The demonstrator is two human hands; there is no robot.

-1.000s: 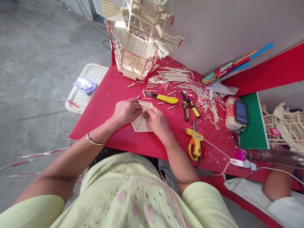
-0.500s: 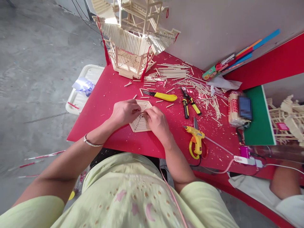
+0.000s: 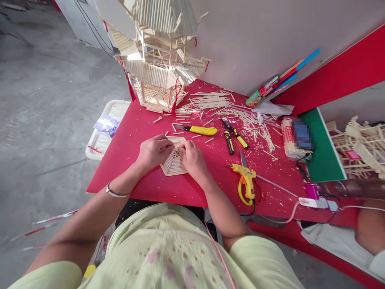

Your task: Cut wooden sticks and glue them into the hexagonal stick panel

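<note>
Over the stick hexagon [image 3: 173, 165]; both hands [image 3: 155, 151] [image 3: 194, 158] pinched

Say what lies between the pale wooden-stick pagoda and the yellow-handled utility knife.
Short, pale wooden sticks on the red tabletop, in the head view.

Table [image 3: 120, 148], before you: smooth red surface, faint sheen, gritty with wood crumbs.
Hexagonal panel [image 3: 173, 167], near front edge: bare wood sticks, matt, ridged.
Tower model [image 3: 153, 74], far left corner: pale matt wood, ribbed roofs; red thread-like tassels [image 3: 175, 102].
Loose sticks [image 3: 210, 100], far edge: plain wood, unvarnished.
Utility knife [image 3: 204, 130]: smooth yellow plastic, metal blade.
Glue gun [image 3: 247, 175], toward right edge: yellow plastic, smooth.
Your bangle [image 3: 118, 195]: polished silvery metal.
Your shirt [image 3: 168, 249]: soft, matt printed cloth.
</note>
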